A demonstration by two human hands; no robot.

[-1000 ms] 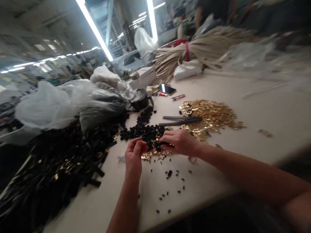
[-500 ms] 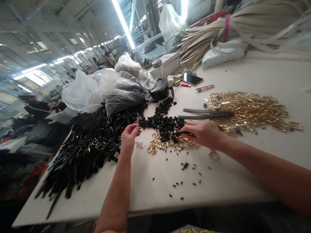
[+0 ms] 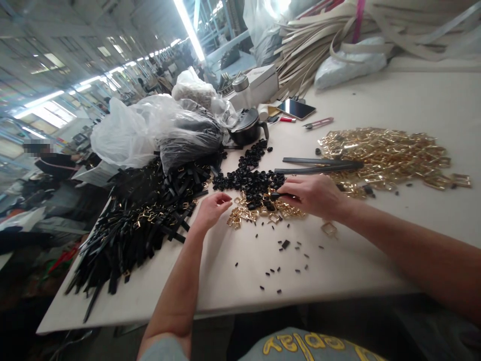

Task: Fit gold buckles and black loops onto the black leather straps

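Observation:
My left hand (image 3: 213,210) is closed, thumb and fingertips pressed together, just in front of the small black loops (image 3: 244,175) and left of a few gold buckles (image 3: 240,215). Whatever sits in that pinch is too small to make out. A slim black piece (image 3: 278,196) pokes out of my right hand (image 3: 311,194), whose fingers are wrapped round it over the right side of those buckles. Behind this hand lies a long black strap (image 3: 315,165), doubled back on itself, its bend resting against a big heap of gold buckles (image 3: 383,155).
Black straps with gold buckles (image 3: 146,220) cover the table's left. Behind them are plastic bags (image 3: 191,135), a black lidded pot (image 3: 246,125), a phone (image 3: 296,108) and a pink-handled cutter (image 3: 318,123). Small black bits (image 3: 285,244) lie in front. Beige strips (image 3: 311,40) fill the back.
My left hand has shifted right and nearer to me, from beside the black loops toward the small gold buckles. My right hand stays nearly in place. The view has tilted slightly downward.

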